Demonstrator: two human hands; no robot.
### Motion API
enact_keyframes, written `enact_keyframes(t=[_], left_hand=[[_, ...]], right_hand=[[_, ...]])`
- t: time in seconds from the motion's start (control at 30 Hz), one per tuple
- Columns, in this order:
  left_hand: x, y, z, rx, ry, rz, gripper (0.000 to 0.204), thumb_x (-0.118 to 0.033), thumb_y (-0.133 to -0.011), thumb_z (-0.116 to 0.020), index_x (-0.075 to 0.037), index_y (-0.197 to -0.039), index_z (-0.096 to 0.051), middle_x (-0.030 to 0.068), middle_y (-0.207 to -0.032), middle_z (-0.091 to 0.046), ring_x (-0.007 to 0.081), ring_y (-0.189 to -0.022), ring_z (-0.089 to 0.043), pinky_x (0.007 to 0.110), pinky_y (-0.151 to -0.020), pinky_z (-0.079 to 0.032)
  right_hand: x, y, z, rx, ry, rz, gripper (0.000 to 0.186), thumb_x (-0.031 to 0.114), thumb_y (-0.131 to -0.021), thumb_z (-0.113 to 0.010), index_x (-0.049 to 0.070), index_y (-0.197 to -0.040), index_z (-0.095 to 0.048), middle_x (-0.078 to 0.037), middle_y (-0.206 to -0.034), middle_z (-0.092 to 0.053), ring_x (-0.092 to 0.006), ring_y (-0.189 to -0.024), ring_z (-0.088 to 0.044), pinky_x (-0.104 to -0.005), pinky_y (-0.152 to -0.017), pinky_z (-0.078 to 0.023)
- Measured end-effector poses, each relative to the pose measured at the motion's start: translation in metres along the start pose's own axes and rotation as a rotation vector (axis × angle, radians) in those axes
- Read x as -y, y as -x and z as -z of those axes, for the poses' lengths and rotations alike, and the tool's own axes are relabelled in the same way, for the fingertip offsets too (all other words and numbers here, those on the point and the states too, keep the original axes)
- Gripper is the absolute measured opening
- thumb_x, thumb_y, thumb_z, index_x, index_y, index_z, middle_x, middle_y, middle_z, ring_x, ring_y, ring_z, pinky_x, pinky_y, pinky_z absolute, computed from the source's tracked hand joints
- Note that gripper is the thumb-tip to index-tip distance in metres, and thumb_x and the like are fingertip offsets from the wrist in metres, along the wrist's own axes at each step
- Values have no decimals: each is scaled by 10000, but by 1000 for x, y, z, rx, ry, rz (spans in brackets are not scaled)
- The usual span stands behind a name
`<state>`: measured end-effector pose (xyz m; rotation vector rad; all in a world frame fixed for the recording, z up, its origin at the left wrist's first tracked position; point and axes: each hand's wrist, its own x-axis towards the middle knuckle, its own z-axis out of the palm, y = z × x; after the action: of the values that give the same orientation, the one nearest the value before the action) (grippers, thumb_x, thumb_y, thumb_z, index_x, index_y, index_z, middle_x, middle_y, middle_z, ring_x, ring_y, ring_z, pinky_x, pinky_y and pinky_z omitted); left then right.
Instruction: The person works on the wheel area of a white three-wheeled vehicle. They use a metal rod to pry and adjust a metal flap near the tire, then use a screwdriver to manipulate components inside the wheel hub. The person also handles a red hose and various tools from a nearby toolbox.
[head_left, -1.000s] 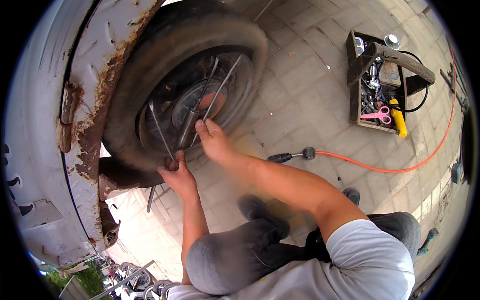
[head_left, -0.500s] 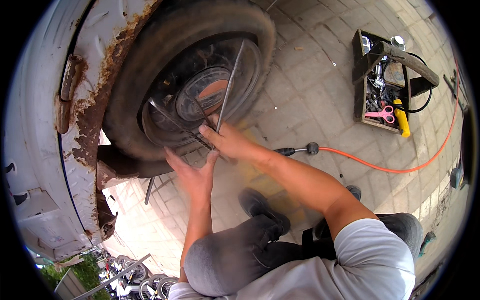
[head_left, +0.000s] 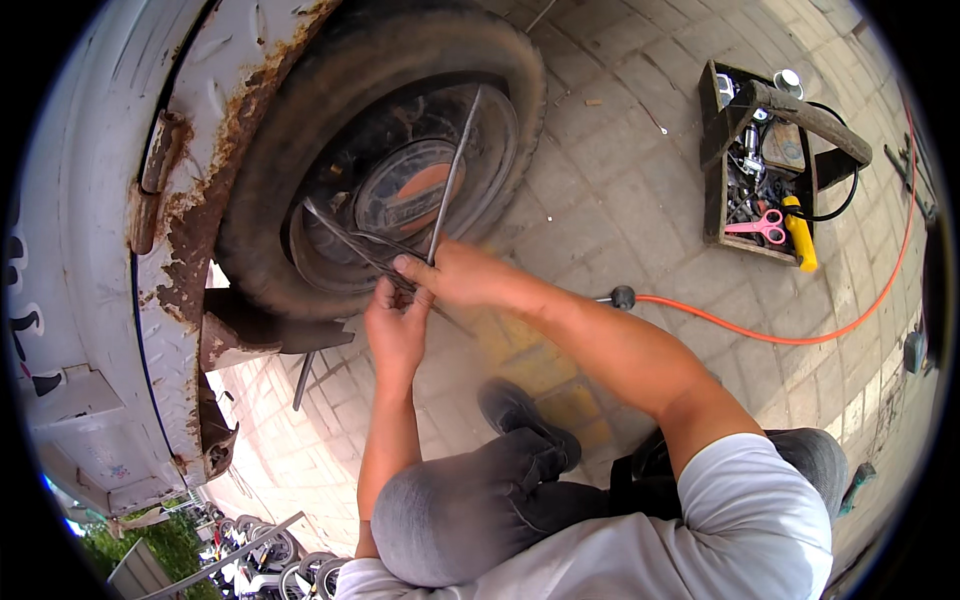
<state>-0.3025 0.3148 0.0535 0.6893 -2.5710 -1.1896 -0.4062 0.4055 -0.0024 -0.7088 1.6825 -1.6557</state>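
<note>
A large dusty tire (head_left: 270, 170) sits around a dark wheel (head_left: 340, 175) under a rusty vehicle body. At the wheel's lower edge, my right hand (head_left: 465, 275) is closed around a long thin metal tire lever (head_left: 457, 165), which slants up across the wheel. A second metal bar (head_left: 335, 228) crosses the wheel's lower left, its near end meeting my hands. My left hand (head_left: 396, 325) is closed just below my right, fingers bent together by the tire's lower edge. Dark strip-like pieces show between the hands; what the left fingers grip is hidden.
A wooden toolbox (head_left: 712, 180) with pink scissors (head_left: 768, 227) and a yellow-handled tool (head_left: 799, 238) stands at right. An orange hose (head_left: 760, 335) curves over the paving. A rusty vehicle panel (head_left: 200, 200) borders the left. Parked bikes (head_left: 290, 560) show at lower left.
My left hand has gone from spread fingers to closed ones and come in under the right hand. The second bar now lies with its end between both hands.
</note>
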Motion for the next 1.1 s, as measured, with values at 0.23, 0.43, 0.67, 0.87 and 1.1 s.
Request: enact_keyframes(t=[0.23, 0.43, 0.67, 0.87, 1.1], left_hand=[[-4, -14, 25, -255, -455, 28, 325, -270, -765, -776, -9, -821, -590, 103, -760, -614, 192, -645, -514, 317, -620, -428], [-18, -10, 19, -615, -935, -450, 784, -468, -700, -780, -55, -1292, -473, 257, -1381, -337, 420, -1275, -315, 564, -961, -314], [-2, -21, 35, -721, -1110, -281, 1374, -707, -527, -748, 64, -1447, -79, 431, -1421, -63, 572, -1324, -129, 645, -1033, -197], [6, -24, 35, -716, -1045, -376, 1371, -591, -520, -832, 112, -1420, -73, 475, -1383, -74, 575, -1304, -169, 604, -1035, -215], [17, -23, 36, -759, -1039, -326, 1406, -709, -516, -760, 55, -1455, -46, 458, -1408, -34, 566, -1320, -130, 625, -1014, -204]], right_hand=[[-28, 46, 115, -3, 412, 101, 383, 361, -907, -567, 11, -1059, -531, -160, -920, -618, -326, -859, -599, -423, -760, -454], [-20, 56, 215, -307, 637, -32, 265, 294, -934, -510, 46, -921, -601, -125, -758, -601, -316, -723, -588, -425, -635, -450], [-11, 33, 242, -472, 1084, 176, 217, 295, -894, -563, 101, -923, -656, -112, -809, -602, -325, -789, -604, -436, -665, -474], [-3, 17, 252, -559, 1220, 291, 217, 296, -856, -612, 93, -902, -674, -117, -867, -631, -324, -786, -634, -437, -665, -510], [32, 6, 260, -308, 1256, 189, 322, 356, -882, -570, 54, -801, -646, -146, -741, -637, -365, -727, -614, -457, -631, -494]])
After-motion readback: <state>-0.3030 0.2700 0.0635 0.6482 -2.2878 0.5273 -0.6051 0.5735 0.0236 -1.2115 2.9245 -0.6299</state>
